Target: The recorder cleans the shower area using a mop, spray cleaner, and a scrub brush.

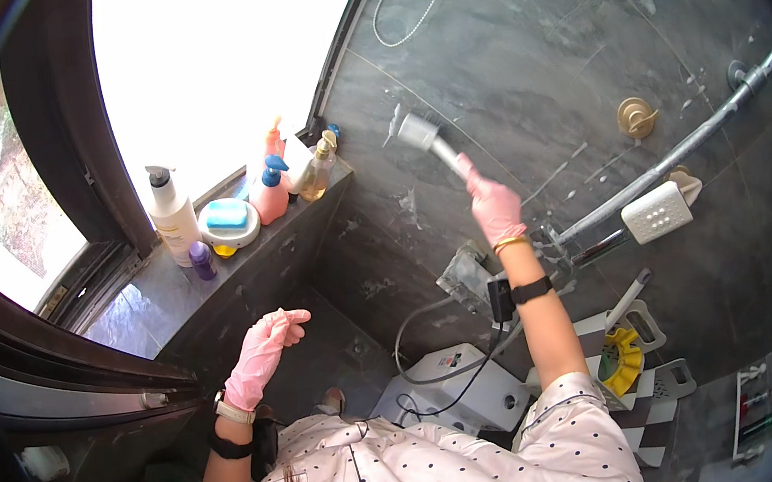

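Observation:
My right hand (497,208), in a pink glove, is closed around the handle of a white scrub brush (419,131). The brush head is against or close to the grey tiled wall (523,71), which has patches of white foam on it. Some blur lies over the bristles. My left hand (267,349), also gloved in pink, is held in the air below the window ledge, its fingers curled. No object shows in it; whether the fingers are fully closed is hard to tell.
On the window ledge (173,298) stand a white pump bottle (173,221), a soap dish (251,235) with a blue sponge, and several other bottles. A metal shower rail (661,170), a mixer tap (467,278) and a hose are at the right. A white appliance (458,389) stands below.

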